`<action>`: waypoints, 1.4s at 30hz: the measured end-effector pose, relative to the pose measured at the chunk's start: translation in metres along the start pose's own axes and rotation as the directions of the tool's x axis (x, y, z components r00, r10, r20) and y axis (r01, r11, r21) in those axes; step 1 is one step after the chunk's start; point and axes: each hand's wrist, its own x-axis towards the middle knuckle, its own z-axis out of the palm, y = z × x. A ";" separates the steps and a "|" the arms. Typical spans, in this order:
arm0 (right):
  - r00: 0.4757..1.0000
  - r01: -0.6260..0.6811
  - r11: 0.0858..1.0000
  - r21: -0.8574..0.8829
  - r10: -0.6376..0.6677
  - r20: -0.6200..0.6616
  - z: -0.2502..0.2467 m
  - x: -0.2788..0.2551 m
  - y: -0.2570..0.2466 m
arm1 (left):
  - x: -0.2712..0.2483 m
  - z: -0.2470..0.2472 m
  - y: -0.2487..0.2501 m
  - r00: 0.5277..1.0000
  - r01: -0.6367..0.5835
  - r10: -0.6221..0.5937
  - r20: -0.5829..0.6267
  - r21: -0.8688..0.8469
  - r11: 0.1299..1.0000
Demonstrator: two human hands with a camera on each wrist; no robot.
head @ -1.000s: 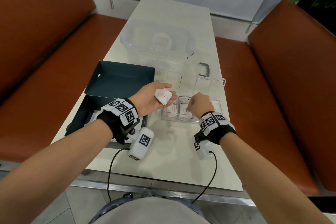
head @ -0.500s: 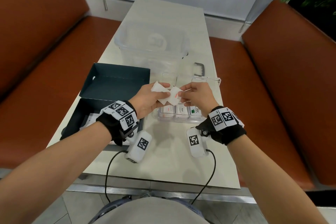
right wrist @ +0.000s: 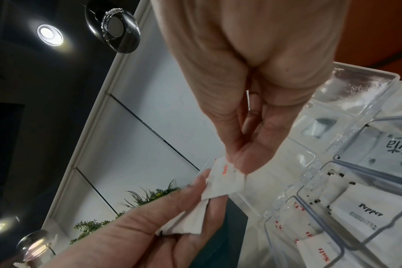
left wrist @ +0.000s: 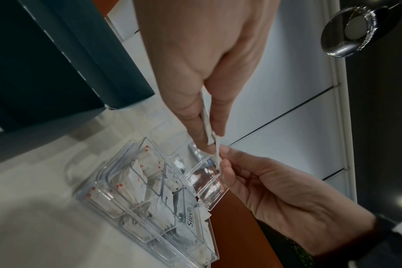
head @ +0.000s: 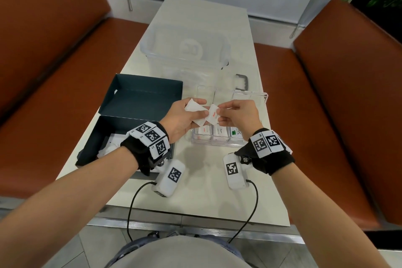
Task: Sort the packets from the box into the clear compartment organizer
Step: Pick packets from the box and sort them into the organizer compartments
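Observation:
My left hand (head: 194, 114) holds a small stack of white packets (head: 192, 105) just above the clear compartment organizer (head: 217, 137). My right hand (head: 221, 114) pinches the edge of one white packet with red print (head: 213, 114). Its other end lies under my left thumb (right wrist: 195, 186). The right wrist view shows this packet (right wrist: 225, 178) between my right thumb and forefinger. The organizer's front compartments hold salt (right wrist: 321, 253), pepper (right wrist: 367, 215) and Stevia packets (left wrist: 189, 216). The dark box (head: 91, 148) lies open at the left with white packets (head: 109, 143) inside.
A large clear bin (head: 185, 50) stands behind the organizer, with a grey handle (head: 242, 81) to its right. The box's raised lid (head: 143, 95) is left of my hands. Brown benches (head: 326, 115) flank the white table (head: 206, 191).
My right hand rose from the organizer to my left hand and took hold of the red-printed packet. My left hand stayed above the organizer with its stack.

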 end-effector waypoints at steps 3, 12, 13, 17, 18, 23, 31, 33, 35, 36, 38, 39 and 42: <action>1.000 0.006 1.000 -0.030 -0.006 0.002 0.001 0.000 0.000 | 0.001 -0.002 0.000 1.000 -0.007 0.008 -0.008 0.036 0.999; 0.986 0.015 0.992 -0.128 0.006 0.164 0.000 0.005 -0.014 | 0.000 -0.013 0.002 0.999 -0.026 0.028 -0.017 0.094 0.995; 0.984 0.018 0.992 -0.126 0.005 0.178 0.000 0.005 -0.014 | -0.001 -0.014 0.003 0.999 -0.026 0.028 -0.016 0.100 0.995; 0.975 0.036 0.994 -0.099 -0.013 0.224 0.005 0.004 -0.012 | -0.003 -0.018 0.002 0.997 -0.039 0.048 -0.062 0.151 0.988; 0.974 0.043 0.995 -0.085 -0.023 0.224 0.006 0.003 -0.012 | -0.003 -0.018 0.002 0.995 -0.042 0.055 -0.083 0.148 0.988; 0.983 0.058 0.995 -0.077 -0.044 0.176 0.009 0.005 -0.007 | -0.003 -0.024 0.003 0.981 -0.074 0.093 -0.170 0.120 0.990; 0.986 0.034 0.999 0.026 -0.037 0.164 0.008 0.009 -0.009 | -0.003 -0.030 0.005 0.980 -0.070 0.087 -0.182 0.096 0.993; 0.987 0.050 0.999 0.007 -0.050 0.155 0.012 0.010 -0.010 | -0.003 -0.029 0.004 0.979 -0.065 0.084 -0.187 0.105 0.992; 0.987 0.053 0.999 -0.005 -0.052 0.149 0.014 0.013 -0.009 | -0.003 -0.029 0.005 0.979 -0.062 0.080 -0.189 0.102 0.993; 0.989 0.051 0.999 -0.011 -0.049 0.137 0.012 0.015 -0.009 | -0.002 -0.029 0.005 0.979 -0.060 0.077 -0.190 0.095 0.994; 0.995 0.035 0.999 -0.031 -0.033 0.092 0.007 0.021 -0.006 | -0.002 -0.032 0.007 0.979 -0.058 0.074 -0.190 0.088 0.994; 0.998 0.023 0.998 -0.055 -0.020 0.067 0.004 0.025 -0.004 | -0.002 -0.033 0.008 0.979 -0.058 0.074 -0.188 0.088 0.994; 1.000 -0.007 0.980 -0.197 0.012 0.028 0.000 0.033 0.006 | -0.001 -0.037 0.010 0.978 -0.056 0.073 -0.195 0.095 0.994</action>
